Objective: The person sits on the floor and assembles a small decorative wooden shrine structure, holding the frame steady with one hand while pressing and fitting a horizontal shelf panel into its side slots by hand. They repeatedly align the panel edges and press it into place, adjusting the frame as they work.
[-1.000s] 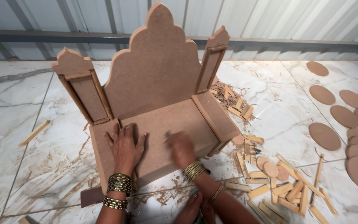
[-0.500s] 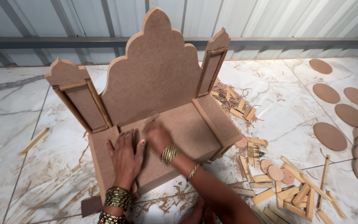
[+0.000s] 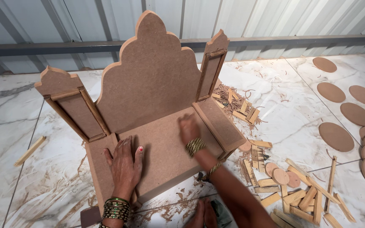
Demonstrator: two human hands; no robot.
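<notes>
White marble floor [image 3: 17, 126] with grey veining carries the work, and a corrugated metal wall [image 3: 275, 17] with a grey horizontal rail closes the background. Standing on the floor at centre is a brown fibreboard shrine frame [image 3: 153, 84]: a scalloped back panel stands upright, flanked by two narrower side panels with wooden strip trim, and a flat base board lies in front of it.

Left hand [image 3: 124, 166] lies palm down on the base board near its front left part, fingers spread and flat against the surface, gripping nothing. Green and gold bangles sit on that wrist.

Right hand [image 3: 189, 128] reaches further in, resting on the base board close to the right side panel's foot. Its fingers are somewhat blurred; they appear pressed to the board, and no object shows between them. Gold bangles sit on this wrist too.

Loose wooden strips [image 3: 296, 194] and small discs lie scattered on the floor to the right of the frame. Larger brown discs [image 3: 336, 136] lie further right, well apart from it. One single strip [image 3: 30, 150] lies at the left.
</notes>
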